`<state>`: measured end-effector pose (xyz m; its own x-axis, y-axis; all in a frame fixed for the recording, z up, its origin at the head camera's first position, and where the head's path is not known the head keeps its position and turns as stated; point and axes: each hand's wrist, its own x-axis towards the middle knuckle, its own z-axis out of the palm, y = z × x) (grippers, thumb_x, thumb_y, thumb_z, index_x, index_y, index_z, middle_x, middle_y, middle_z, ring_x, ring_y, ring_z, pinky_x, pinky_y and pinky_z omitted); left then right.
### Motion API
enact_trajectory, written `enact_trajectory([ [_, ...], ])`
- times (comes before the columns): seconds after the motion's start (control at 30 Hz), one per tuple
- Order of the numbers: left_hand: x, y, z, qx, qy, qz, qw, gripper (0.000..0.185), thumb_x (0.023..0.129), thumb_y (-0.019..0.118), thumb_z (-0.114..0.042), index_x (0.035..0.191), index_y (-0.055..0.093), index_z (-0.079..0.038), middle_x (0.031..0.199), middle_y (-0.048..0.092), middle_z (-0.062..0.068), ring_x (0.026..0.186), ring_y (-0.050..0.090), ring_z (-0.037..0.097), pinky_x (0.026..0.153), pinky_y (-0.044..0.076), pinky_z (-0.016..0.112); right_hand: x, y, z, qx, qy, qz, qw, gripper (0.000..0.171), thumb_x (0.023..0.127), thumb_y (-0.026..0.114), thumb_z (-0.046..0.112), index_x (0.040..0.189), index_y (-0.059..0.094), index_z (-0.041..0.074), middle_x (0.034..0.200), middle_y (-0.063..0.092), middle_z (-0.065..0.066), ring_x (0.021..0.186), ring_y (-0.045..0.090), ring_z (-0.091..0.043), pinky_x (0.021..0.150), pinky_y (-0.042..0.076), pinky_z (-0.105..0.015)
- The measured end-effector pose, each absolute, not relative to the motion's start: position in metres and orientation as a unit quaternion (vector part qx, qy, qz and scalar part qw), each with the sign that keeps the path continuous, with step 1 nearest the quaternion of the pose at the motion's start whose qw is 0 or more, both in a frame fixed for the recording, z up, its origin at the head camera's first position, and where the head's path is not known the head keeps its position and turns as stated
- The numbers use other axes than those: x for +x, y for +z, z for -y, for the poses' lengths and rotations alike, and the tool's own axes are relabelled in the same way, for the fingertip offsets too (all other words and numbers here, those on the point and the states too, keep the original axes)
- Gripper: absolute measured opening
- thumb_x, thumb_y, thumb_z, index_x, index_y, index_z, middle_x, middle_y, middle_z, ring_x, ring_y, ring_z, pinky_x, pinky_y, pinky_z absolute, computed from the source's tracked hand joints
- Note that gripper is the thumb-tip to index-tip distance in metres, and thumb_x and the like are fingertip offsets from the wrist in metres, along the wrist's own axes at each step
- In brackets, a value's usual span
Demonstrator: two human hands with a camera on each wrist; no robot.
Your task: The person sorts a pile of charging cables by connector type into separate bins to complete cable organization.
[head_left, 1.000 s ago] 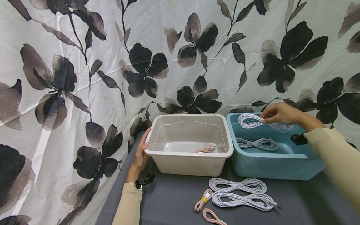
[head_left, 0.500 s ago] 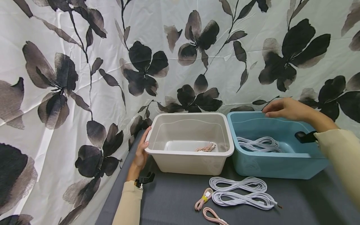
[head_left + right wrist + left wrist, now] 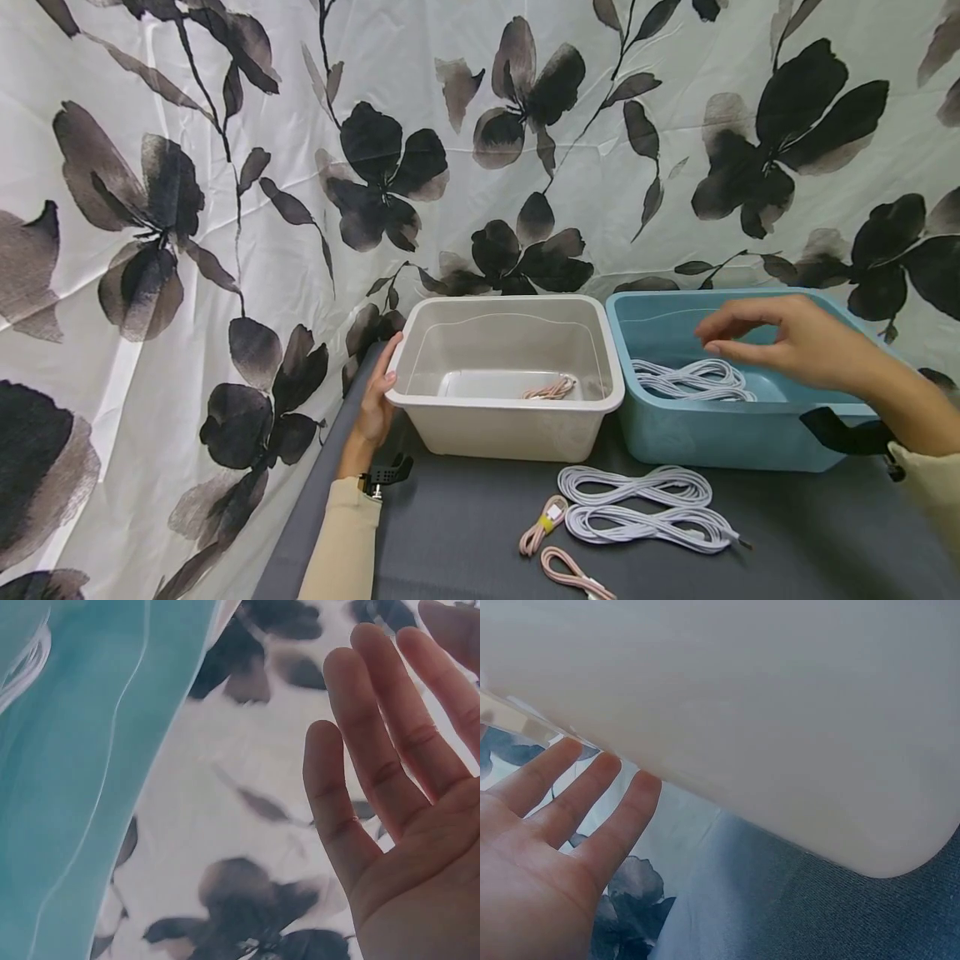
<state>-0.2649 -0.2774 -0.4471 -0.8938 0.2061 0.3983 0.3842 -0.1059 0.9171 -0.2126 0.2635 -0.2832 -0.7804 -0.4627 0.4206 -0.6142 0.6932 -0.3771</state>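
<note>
Change: a second ago the right hand [image 3: 795, 342] held a white cable coil over the blue bin [image 3: 720, 433]; that coil now lies inside with the other, and the hand, empty, has drawn back over the bin's near half; the left hand has not shifted
Left hand [image 3: 375, 408]: flat against the left wall of the white bin [image 3: 502, 417], fingers straight with their tips up at the rim, gripping nothing; judged to be steadying the bin so it does not slide
White bin contents: one pink cable [image 3: 551, 388] on the floor, towards the right; pink seems to be kept here
Loose cables: on the table in front of the bins, two small pink coils [image 3: 543, 525] to the left and two large white coils [image 3: 645, 508] just to their right, touching one another; within easy reach of either hand
Blue bin contents: white coils [image 3: 693, 379] piled at the bottom left; white seems to be kept here
Right hand: hovers above the blue bin, fingers loosely spread and relaxed, holding nothing, touching nothing
Surface: dark grey table [image 3: 825, 533], cloth-like in texture; the bins stand side by side, rims nearly touching
Room: a white curtain [image 3: 225, 208] printed with large black flowers hangs behind and along the left, creased, close to the bins
</note>
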Motion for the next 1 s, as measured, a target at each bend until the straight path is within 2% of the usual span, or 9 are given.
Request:
enact_trajectory([
  [0.2,-0.267,-0.446,0.276,-0.224,-0.714,0.660,0.065,0.072,0.094,0.031,-0.023,0.165,0.019,-0.017,0.170,0.019,0.013,0.142,0.033,0.032,0.104,0.041,0.032,-0.178,-0.301,-0.242,0.360,0.292,0.868,0.179,0.047,0.074,0.083,-0.006,0.106,0.075,0.028,0.098,0.073,0.015,0.086,0.064,0.002,0.075,0.048,-0.011],
  [0.37,-0.268,-0.445,0.275,-0.221,-0.717,0.657,0.064,0.073,0.093,0.032,-0.024,0.165,0.019,-0.018,0.169,0.021,0.013,0.141,0.034,0.033,0.102,0.042,0.030,-0.159,-0.328,-0.229,0.385,0.325,0.848,0.166,0.047,0.074,0.083,-0.007,0.107,0.075,0.025,0.098,0.072,0.014,0.087,0.064,0.001,0.076,0.049,-0.014],
  [0.53,-0.268,-0.445,0.274,-0.217,-0.717,0.659,0.063,0.073,0.093,0.033,-0.025,0.165,0.019,-0.018,0.169,0.023,0.009,0.142,0.034,0.029,0.108,0.039,0.038,-0.146,-0.359,-0.220,0.381,0.353,0.846,0.123,0.042,0.081,0.081,0.001,0.110,0.072,0.029,0.100,0.071,0.016,0.087,0.064,-0.001,0.076,0.051,-0.017],
  [0.8,-0.265,-0.446,0.274,-0.213,-0.717,0.661,0.062,0.073,0.093,0.033,-0.024,0.165,0.020,-0.019,0.168,0.022,0.011,0.139,0.035,0.029,0.105,0.040,0.034,-0.139,-0.405,-0.213,0.363,0.367,0.855,0.049,0.028,0.088,0.079,0.015,0.110,0.071,0.030,0.100,0.070,0.017,0.085,0.063,0.000,0.070,0.053,-0.023],
  [1.0,-0.266,-0.446,0.274,-0.205,-0.716,0.664,0.063,0.073,0.093,0.033,-0.026,0.164,0.022,-0.021,0.167,0.025,0.009,0.140,0.035,0.031,0.105,0.041,0.035,-0.138,-0.433,-0.211,0.343,0.347,0.873,0.013,0.023,0.088,0.080,0.025,0.109,0.072,0.024,0.100,0.071,0.009,0.086,0.063,-0.001,0.070,0.054,-0.027],
])
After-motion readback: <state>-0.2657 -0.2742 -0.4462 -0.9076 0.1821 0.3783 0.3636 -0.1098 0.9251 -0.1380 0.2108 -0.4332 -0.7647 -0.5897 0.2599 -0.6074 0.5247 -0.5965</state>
